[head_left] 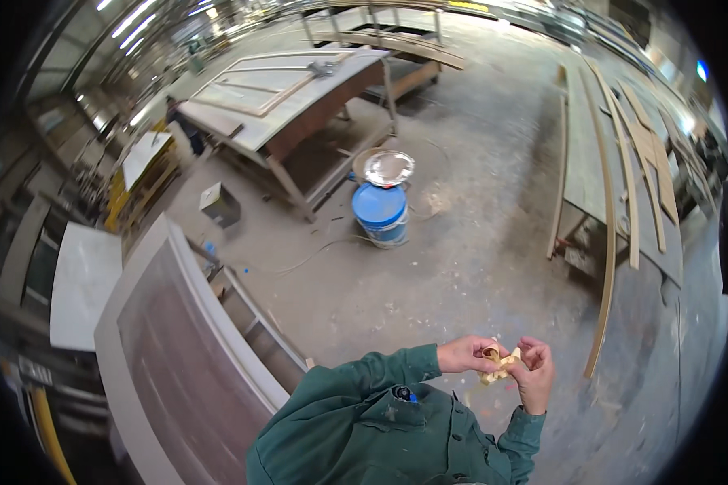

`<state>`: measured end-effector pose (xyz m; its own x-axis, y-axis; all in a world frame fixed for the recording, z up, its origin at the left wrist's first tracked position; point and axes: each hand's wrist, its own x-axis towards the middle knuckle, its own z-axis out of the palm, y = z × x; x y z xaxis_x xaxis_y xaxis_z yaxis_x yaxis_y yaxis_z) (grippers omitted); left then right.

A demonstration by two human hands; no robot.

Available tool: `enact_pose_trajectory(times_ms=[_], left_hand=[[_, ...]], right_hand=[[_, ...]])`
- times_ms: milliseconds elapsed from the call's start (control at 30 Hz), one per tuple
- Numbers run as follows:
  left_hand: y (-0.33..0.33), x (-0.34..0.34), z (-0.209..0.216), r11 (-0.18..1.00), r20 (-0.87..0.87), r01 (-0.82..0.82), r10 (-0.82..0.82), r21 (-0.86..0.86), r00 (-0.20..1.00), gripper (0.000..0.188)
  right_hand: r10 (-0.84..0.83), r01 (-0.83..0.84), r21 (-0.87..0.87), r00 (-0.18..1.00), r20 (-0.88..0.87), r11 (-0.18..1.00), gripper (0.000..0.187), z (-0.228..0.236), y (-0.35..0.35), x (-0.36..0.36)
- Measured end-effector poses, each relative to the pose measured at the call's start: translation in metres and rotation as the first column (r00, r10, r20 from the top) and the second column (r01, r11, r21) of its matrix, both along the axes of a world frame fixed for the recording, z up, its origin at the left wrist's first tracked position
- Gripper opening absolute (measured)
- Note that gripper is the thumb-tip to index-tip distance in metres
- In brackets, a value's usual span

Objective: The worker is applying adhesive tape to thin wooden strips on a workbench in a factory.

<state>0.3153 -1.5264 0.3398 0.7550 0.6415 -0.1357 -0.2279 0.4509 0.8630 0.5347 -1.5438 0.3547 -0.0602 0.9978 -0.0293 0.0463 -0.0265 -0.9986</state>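
Our left hand (467,354) and right hand (534,370) are both closed on a small pale yellow crumpled strip (497,364) – held in front of our green shirt, above the concrete floor (429,283). We should keep a light, even pinch so it does not tear.

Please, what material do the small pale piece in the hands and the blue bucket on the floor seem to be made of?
The small pale piece, held between both hands, looks like raw wood or a curled shaving: tan, matte, unpainted. The blue bucket seems plastic: an even, smooth blue with a slight sheen. Its shiny round lid looks like metal.
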Motion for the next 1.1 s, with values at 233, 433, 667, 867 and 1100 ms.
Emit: enact_pose_trajectory(times_ms=[233, 433, 667, 867, 1100], left_hand=[[-0.037, 0.001, 0.023, 0.983, 0.173, -0.181, 0.174, 0.026, 0.969, 0.056], [-0.027, -0.025, 0.027, 0.607, 0.236, -0.752, 0.715, 0.257, 0.658, 0.052], [-0.040, -0.030, -0.022, 0.226, -0.238, 0.087, 0.959, 0.970, 0.157, 0.033], [-0.056, -0.001, 0.017, 0.679, -0.169, -0.226, 0.464, 0.699, 0.869, 0.027], [-0.033, -0.050, -0.009, 0.550, 0.258, -0.827, 0.787, 0.119, 0.560, 0.033]], right_hand=[[0.453, -0.464, -0.125, 0.885, -0.108, 0.877, 0.070, -0.064, 0.001, 0.001], [0.538, -0.653, -0.192, 0.728, -0.425, 0.732, 0.041, -0.077, -0.049, 0.011], [0.403, -0.508, 0.096, 0.772, 0.491, 0.856, 0.019, 0.042, -0.039, 0.036], [0.177, -0.255, 0.248, 0.939, 0.296, 0.935, 0.018, 0.071, 0.021, 0.014], [0.593, -0.581, -0.159, 0.804, 0.040, 0.799, 0.024, -0.026, -0.001, -0.038]])
